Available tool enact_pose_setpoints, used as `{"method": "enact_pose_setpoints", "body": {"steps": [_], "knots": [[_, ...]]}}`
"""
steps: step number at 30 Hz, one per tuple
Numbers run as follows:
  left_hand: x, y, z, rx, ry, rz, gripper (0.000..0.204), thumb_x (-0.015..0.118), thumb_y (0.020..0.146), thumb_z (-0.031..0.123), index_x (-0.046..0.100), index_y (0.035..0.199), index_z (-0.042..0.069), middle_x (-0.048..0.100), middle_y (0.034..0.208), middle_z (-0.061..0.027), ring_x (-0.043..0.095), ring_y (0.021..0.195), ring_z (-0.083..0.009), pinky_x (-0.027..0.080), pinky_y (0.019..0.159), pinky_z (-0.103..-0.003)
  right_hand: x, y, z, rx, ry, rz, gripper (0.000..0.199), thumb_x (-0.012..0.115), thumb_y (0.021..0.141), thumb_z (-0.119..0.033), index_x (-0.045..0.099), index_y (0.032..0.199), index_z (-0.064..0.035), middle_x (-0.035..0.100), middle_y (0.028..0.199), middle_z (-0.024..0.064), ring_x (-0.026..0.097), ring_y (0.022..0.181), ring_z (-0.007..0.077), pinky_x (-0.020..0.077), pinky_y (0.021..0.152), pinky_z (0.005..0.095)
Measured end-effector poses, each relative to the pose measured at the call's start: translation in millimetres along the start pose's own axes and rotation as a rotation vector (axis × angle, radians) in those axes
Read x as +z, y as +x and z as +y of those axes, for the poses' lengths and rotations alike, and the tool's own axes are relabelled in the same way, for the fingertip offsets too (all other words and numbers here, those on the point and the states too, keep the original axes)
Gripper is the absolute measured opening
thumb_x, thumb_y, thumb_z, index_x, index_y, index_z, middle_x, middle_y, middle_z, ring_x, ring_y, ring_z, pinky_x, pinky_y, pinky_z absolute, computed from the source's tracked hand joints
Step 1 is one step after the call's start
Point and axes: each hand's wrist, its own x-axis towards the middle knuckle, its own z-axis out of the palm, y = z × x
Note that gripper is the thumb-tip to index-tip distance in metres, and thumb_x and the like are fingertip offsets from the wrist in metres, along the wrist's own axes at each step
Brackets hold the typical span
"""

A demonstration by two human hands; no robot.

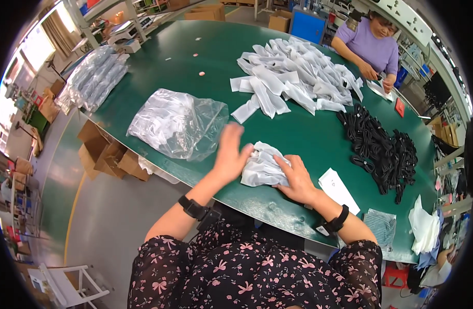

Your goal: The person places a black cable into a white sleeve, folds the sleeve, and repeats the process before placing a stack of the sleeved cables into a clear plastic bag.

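Note:
In front of me on the green table lies a small bundle of white, thin-wrapped packets. My right hand grips its right side, thumb on top and fingers along the near edge. At the bundle's left is my left hand, fingers stretched out and slightly blurred, thumb apart and close to the bundle's edge. Further left, a clear plastic bag holds more white packets. Beyond my hands spreads a large loose heap of similar white packets.
Coiled black cables are piled at right. A white paper sheet lies near my right forearm, beside a striped cloth. Bagged grey bundles sit on the far left edge. Across the table, a person handles a white packet.

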Motion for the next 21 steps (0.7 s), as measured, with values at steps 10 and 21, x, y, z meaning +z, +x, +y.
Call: {"method": "enact_pose_setpoints", "body": {"steps": [10, 21], "knots": [[-15.6, 40.0, -9.5, -0.320, -0.533, -0.179, 0.056, 0.070, 0.085, 0.016, 0.050, 0.135, 0.006, 0.045, 0.140, -0.0192, 0.046, 0.120, -0.0351, 0.038, 0.102, -0.042, 0.6, 13.1, 2.4, 0.148, -0.011, 0.145, 0.078, 0.082, 0.071, -0.022, 0.047, 0.137, -0.0029, 0.047, 0.119, 0.0250, 0.048, 0.109, 0.0409, 0.0429, 0.092, 0.0462], [-100.4, -12.5, -16.4, -0.134, 0.793, 0.150, 0.035, 0.072, 0.077, 0.010, 0.063, 0.110, 0.007, 0.059, 0.107, -0.0138, 0.056, 0.098, -0.0332, 0.044, 0.077, -0.043, 6.2, 74.1, -27.3, 0.072, 0.042, 0.130, 0.079, 0.082, 0.071, -0.022, 0.046, 0.140, -0.0054, 0.047, 0.121, 0.0234, 0.048, 0.112, 0.0392, 0.0437, 0.094, 0.0440]]}}
